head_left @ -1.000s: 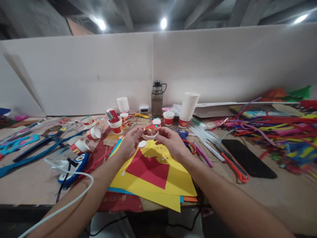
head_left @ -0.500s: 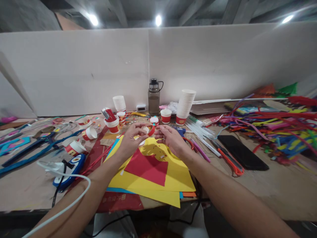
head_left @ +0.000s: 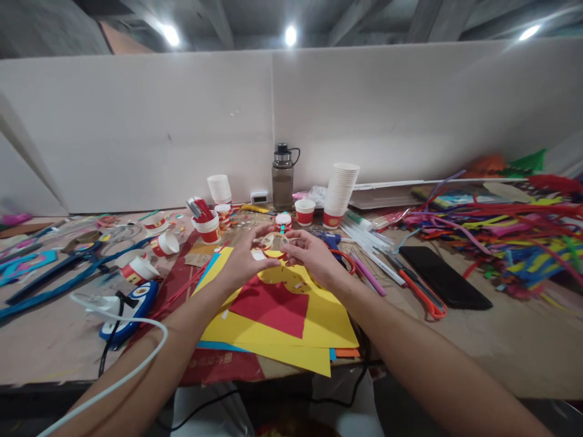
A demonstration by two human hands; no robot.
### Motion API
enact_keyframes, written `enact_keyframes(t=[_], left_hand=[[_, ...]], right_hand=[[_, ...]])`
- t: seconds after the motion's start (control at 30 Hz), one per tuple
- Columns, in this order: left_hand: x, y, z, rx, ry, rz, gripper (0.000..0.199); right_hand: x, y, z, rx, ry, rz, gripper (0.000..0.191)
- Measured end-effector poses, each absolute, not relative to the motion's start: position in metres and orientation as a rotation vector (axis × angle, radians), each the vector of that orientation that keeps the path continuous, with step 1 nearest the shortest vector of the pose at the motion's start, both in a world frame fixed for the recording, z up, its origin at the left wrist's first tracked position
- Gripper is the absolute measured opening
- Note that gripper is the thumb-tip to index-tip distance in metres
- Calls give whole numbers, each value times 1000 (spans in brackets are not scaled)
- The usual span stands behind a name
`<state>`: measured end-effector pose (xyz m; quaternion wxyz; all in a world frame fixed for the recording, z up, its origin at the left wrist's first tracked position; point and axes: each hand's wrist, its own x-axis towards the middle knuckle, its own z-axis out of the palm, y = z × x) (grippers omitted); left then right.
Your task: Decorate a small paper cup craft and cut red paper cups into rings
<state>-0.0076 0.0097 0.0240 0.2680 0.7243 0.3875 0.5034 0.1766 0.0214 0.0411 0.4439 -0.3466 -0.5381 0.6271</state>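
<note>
Between my two hands, above the stacked paper, is a small ring-shaped band (head_left: 276,236), red and tan at its edge; I cannot tell its material. My left hand (head_left: 248,258) curls round its left side, thumb below and fingers above. My right hand (head_left: 310,252) grips its right side with thumb and fingers pressed together. Below them lie a red paper sheet (head_left: 273,306) and larger yellow sheets (head_left: 319,334), with small scraps on top. Just behind the hands stands a small red and white paper cup (head_left: 283,221), partly covered by them.
A stack of paper cups (head_left: 340,197) and a water bottle (head_left: 283,179) stand at the back. To the right lie orange-handled scissors (head_left: 430,300), a black phone (head_left: 444,276) and many coloured pipe cleaners (head_left: 505,230). A white cable (head_left: 150,358) crosses my left forearm.
The band has turned so that its round opening now faces me more. My left thumb has straightened beneath it, and my right fingers have moved in closer on it.
</note>
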Motion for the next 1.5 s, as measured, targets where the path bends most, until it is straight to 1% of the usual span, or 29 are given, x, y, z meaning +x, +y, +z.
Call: enact_keyframes(t=[0.13,0.3,0.4,0.5,0.57,0.63,0.73,0.83,0.97,1.03,1.17,1.33,1.5], left_hand=[[-7,11,21,1852,1003,1337,65],[-7,11,26,1763,1030,1409,69],[-5,7,31,1544,954,1433,61],[-3,4,35,1309,876,1420,47],[-3,4,36,1212,849,1376,40],[-5,4,36,1139,837,1334,40],[-8,6,36,1043,804,1323,45],[-11,9,36,956,791,1336,50],[-10,10,32,908,799,1304,51],[-8,9,29,891,791,1257,49],[-3,8,25,817,759,1185,49],[-5,8,29,709,768,1189,54],[-11,12,31,666,748,1237,53]], right_hand=[[176,20,42,-849,-1359,1563,33],[178,22,44,-896,-1325,1549,25],[180,26,42,-942,-1367,1491,23],[181,29,39,-980,-1502,1333,25],[183,31,39,-1004,-1629,1195,23],[187,31,41,-1031,-1770,1020,18],[193,32,47,-1044,-2055,801,14],[199,30,54,-969,-2423,734,20],[204,26,56,-737,-2812,680,48],[203,24,53,-675,-2920,672,54],[198,27,45,-788,-2908,597,42],[194,38,33,-942,-2819,539,17],[195,42,23,-988,-2811,447,17]])
